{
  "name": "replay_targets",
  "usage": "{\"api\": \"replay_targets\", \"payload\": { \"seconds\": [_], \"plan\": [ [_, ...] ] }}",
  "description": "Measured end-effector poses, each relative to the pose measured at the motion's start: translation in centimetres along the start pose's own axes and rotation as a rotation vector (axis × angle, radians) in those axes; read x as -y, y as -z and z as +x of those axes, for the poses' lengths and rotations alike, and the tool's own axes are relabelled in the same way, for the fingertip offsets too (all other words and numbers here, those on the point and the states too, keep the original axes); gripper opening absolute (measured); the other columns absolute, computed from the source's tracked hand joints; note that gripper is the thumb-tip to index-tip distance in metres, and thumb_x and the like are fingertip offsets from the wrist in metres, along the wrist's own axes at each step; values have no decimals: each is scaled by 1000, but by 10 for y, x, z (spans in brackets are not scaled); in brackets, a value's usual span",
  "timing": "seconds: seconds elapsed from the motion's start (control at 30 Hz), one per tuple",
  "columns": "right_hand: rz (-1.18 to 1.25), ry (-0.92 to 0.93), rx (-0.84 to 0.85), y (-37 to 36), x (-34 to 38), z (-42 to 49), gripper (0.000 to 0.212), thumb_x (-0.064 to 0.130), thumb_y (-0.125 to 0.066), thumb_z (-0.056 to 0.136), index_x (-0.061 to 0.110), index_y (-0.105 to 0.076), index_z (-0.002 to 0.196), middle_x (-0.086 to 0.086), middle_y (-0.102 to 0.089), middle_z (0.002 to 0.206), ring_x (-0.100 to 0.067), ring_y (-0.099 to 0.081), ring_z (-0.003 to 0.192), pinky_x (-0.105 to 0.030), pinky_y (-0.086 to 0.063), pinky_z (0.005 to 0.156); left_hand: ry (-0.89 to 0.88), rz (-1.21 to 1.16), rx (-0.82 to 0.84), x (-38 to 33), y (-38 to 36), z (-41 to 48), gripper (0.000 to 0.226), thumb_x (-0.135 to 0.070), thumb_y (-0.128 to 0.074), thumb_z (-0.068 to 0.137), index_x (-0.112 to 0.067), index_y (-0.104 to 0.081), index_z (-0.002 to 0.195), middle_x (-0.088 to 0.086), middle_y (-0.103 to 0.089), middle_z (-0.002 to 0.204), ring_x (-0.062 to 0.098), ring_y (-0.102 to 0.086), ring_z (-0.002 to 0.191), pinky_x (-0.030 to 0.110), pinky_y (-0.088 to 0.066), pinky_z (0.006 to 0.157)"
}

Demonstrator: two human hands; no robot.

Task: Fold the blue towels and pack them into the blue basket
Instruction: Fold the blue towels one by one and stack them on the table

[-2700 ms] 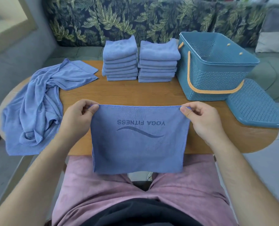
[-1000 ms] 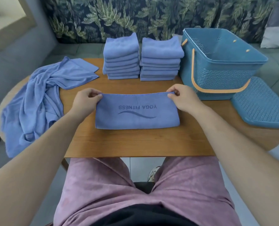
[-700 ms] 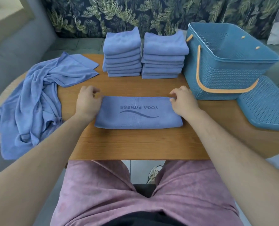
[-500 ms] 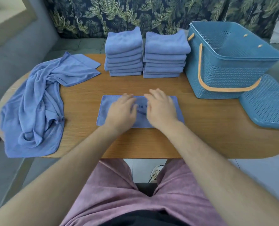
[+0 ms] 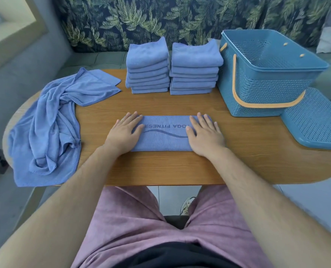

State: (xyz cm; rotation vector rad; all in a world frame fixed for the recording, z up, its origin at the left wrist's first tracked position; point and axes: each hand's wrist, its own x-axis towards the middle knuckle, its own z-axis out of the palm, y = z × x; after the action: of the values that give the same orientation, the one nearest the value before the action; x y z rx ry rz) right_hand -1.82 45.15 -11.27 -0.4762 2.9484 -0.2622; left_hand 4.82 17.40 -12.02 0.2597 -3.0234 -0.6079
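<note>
Blue towels [image 5: 48,128] are being left in a loose heap over the nine o'clock edge of the wooden table [image 5: 160,167]. The blue basket [image 5: 267,93] is being kept open at two o'clock, its lid [image 5: 315,122] lying at three. At twelve o'clock, a left stack [image 5: 148,68] and a right stack [image 5: 194,70] of folded towels are being kept side by side.

At the centre, a half-folded towel [image 5: 164,140] is being pressed flat by the left hand [image 5: 123,135] and the right hand [image 5: 205,135], fingers straight and slightly spread, with nothing gripped.

Trouble is being risked in two ways: layers could be shifted if the palms are lifted unevenly, giving a skewed fold, and the overhanging heap could be dragged off by its own weight.

Upside-down lettering is being partly covered by the thumbs. It is probably "YOGA FITNESS".
</note>
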Motion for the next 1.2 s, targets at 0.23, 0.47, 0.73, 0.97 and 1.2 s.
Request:
{"api": "replay_targets", "payload": {
  "seconds": [0.23,0.47,0.73,0.97,1.2],
  "plan": [
    [-135,76,-222,6,50,-28,53,42,-27,105,28,-29,156,-5,-15,167,-33,-6,154,-48,-11,122,8,45,1,0,0,-2,53,-51,-23,105,-36,-25,156,-15,-14,165,7,-4,153,39,0,124],
    [-42,172,-166,-12,67,-35,50,49,-34,102,34,-44,149,5,-36,158,-26,-28,143,-42,-24,114,91,81,-72,-9,4,-19,52,-53,-30,102,-36,-36,151,-13,-35,156,15,-26,146,41,-16,119],
    [56,281,-402,7,19,-37,21,27,-63,92,27,-71,112,5,-58,117,-26,-49,109,-43,-46,90,-38,-28,-239,-46,-9,-92,28,-44,-52,99,-26,-71,107,-7,-53,94,22,-55,100,39,-34,89],
    [365,485,-141,-3,-23,-99,32,36,-74,88,21,-70,115,4,-62,136,-11,-51,131,-37,-40,111,-326,-215,-105,-51,-15,-112,16,-32,-72,89,-17,-67,89,-7,-56,79,17,-53,82,40,-48,78],
    [337,524,-93,-16,-52,-126,69,21,-87,75,27,-59,138,6,-43,155,-12,-29,149,-32,-25,122,-537,-151,-11,-47,-8,-115,48,-63,-65,79,-26,-66,109,-10,-55,126,16,-50,119,38,-41,100]
  ]
}}
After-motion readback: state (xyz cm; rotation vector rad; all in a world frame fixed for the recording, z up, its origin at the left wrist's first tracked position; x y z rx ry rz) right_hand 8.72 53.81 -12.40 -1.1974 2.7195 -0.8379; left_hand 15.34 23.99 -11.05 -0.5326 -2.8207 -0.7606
